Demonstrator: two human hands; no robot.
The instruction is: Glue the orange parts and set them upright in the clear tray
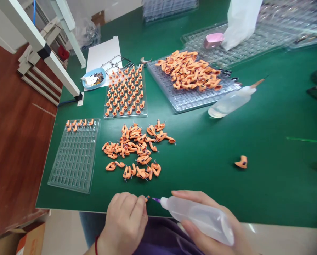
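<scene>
Translucent bottle (201,217) gripped in right hand (237,229), orange piece (147,198) pinched in left hand (128,220), clear tray (73,159) holding seven orange pieces (80,123)

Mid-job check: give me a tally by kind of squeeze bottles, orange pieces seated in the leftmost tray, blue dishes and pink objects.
Squeeze bottles: 2
Orange pieces in the leftmost tray: 7
Blue dish: 1
Pink object: 1
Total: 11

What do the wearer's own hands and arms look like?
Left hand and right hand are both bare, no gloves. A thin red band circles the left wrist. No sleeve shows on either side; the right wrist is barely in frame.
</scene>
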